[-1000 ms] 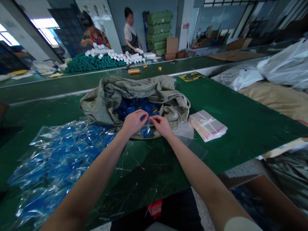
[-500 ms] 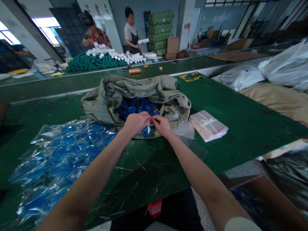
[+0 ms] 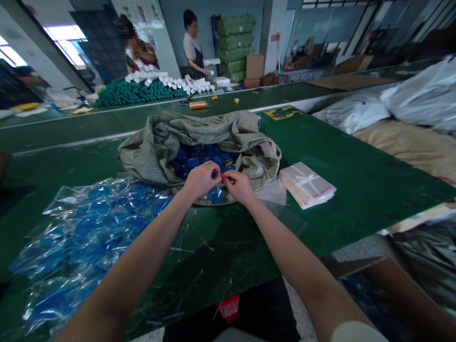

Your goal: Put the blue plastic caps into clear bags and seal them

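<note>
My left hand [image 3: 204, 178] and my right hand [image 3: 238, 185] meet over the near rim of a grey-green woven sack [image 3: 142, 156]. Both hands have their fingertips pinched on the top of a clear plastic bag, and a blue round piece [image 3: 214, 194] shows inside it below the fingers. Inside the sack lie many loose blue pieces [image 3: 194, 162]. To the left, a spread heap of clear bags with blue pieces [image 3: 92, 228] covers the table. Right of the sack rests a banded stack of flat clear bags [image 3: 308, 185], with loose clear film beside it.
The green table [image 3: 320, 142] has thin clear strips [image 3: 181, 249] scattered near its front. Beyond a second table two people work at a pile of green rods [image 3: 142, 92] with white ends. An open cardboard box [image 3: 402, 294] stands low at right; white sacks [image 3: 356, 111] lie further back.
My left hand's fingers have curled and shifted slightly left at the bag's top. The right hand stays nearly in place. In the background, both people have moved their arms.
</note>
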`<state>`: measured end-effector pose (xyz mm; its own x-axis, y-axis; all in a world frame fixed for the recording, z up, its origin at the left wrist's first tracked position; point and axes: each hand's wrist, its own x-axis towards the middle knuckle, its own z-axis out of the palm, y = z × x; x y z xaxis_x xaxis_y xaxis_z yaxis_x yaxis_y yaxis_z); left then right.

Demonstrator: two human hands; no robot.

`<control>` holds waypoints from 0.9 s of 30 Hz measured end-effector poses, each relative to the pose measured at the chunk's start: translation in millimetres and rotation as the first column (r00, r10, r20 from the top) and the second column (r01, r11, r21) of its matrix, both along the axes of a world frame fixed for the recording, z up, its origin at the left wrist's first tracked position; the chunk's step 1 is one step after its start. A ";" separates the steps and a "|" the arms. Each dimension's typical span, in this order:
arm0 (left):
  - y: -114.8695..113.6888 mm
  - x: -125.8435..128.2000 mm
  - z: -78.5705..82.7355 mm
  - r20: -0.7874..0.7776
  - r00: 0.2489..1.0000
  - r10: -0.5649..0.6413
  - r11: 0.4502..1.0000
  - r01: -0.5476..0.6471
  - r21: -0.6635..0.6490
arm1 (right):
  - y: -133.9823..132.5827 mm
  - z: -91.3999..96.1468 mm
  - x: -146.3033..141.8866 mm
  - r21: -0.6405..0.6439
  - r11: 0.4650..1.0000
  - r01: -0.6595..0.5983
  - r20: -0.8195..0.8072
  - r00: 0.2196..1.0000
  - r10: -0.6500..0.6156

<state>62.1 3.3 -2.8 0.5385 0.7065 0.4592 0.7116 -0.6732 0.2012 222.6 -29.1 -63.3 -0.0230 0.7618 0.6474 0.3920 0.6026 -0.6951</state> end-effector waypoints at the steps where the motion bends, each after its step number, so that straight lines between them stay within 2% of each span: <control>1: 0.0 -1.4 0.4 0.021 1.000 -0.008 1.000 0.008 -0.012 | -0.2 -0.1 -0.1 -0.009 1.000 0.008 -0.006 1.000 -0.008; 8: -3.2 -10.5 0.6 0.072 0.994 -0.081 0.996 0.083 -0.028 | -0.5 -0.3 -0.9 -0.097 0.995 0.028 -0.022 0.999 -0.031; 13: -1.5 -10.2 -2.7 0.093 0.991 -0.093 0.995 0.095 -0.024 | 1.4 -2.8 -1.1 -0.075 0.997 0.024 -0.021 0.999 -0.026; 19: 2.3 -7.9 -0.8 0.078 0.984 -0.158 0.982 0.164 -0.091 | 2.3 -3.6 -0.7 -0.052 0.999 0.015 -0.019 1.000 -0.016; 24: 2.3 -4.1 -0.8 0.148 0.981 -0.124 0.980 0.144 -0.135 | 1.0 -2.7 -0.8 -0.072 0.997 0.019 -0.030 0.999 -0.021; 27: 3.8 -3.6 -2.8 0.235 0.972 -0.031 0.981 0.075 -0.181 | -0.3 -1.8 -1.4 -0.094 0.995 0.015 -0.046 0.999 -0.020</control>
<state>58.6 7.1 -5.6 0.4731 0.7650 0.4370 0.5958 -0.6432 0.4809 221.2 -29.4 -65.1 0.0196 0.8192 0.5732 0.3673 0.5273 -0.7662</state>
